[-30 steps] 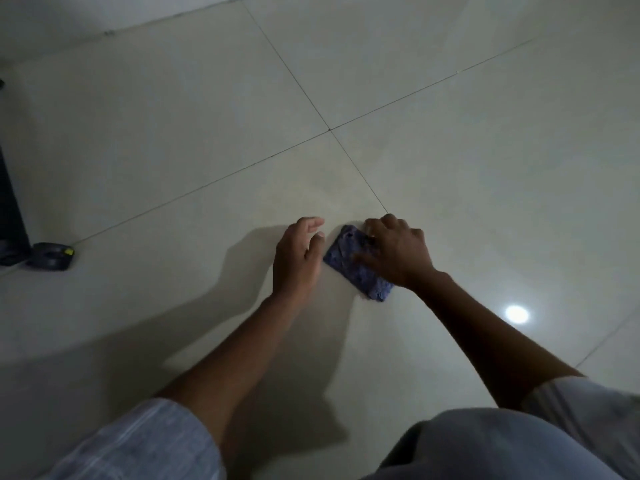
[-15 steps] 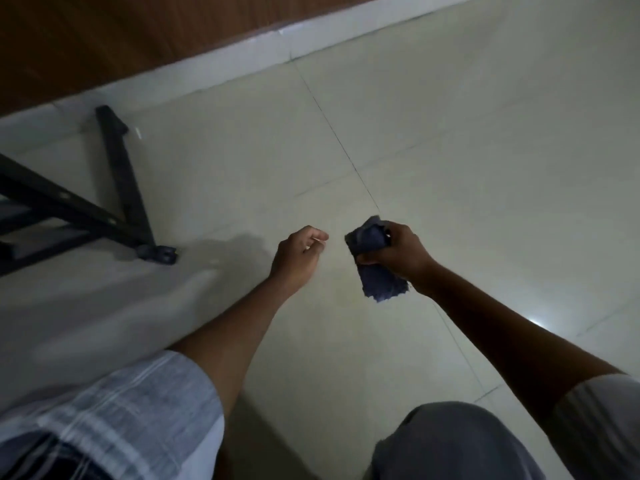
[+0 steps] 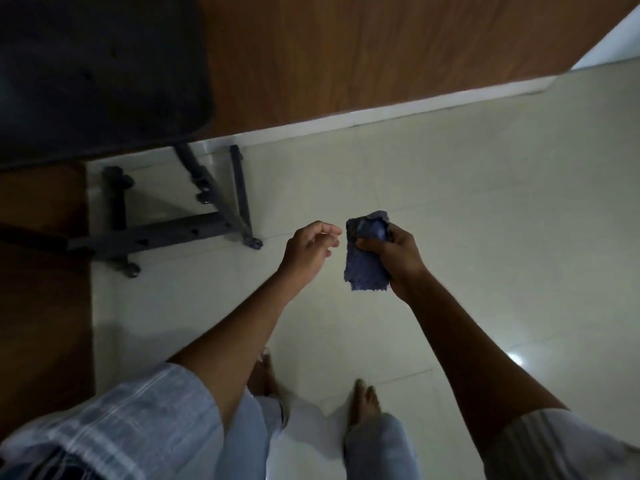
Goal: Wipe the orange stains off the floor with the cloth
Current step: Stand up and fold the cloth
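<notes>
We look down on a pale, glossy tiled floor [image 3: 450, 209] with thin grout lines and one bright glint of light at the right edge. A white skirting strip [image 3: 381, 114] runs diagonally along its far side, below a brown wood-grain panel [image 3: 346, 53]. At the upper left a dark seat [image 3: 97, 71] stands on a black metal frame [image 3: 166, 233] whose legs end in small feet on the tiles. The light is dim. We see no orange marks on the tiles in view.

Our right hand [image 3: 394, 258] holds the cloth [image 3: 365, 261] in the air, above the floor and in front of our body. Its fingers are curled round the upper part of the cloth, with the thumb pressed across the front. The cloth is bluish-purple with a nubbly weave and ragged edges; its top is bunched and crumpled in the grip, and its lower part hangs flat. Its long axis runs roughly up and down in the view, the free end pointing down towards our bare feet [image 3: 363, 403].

Our left hand [image 3: 308, 252] hovers just beside the cloth, apart from it, fingers loosely curled and holding nothing.
</notes>
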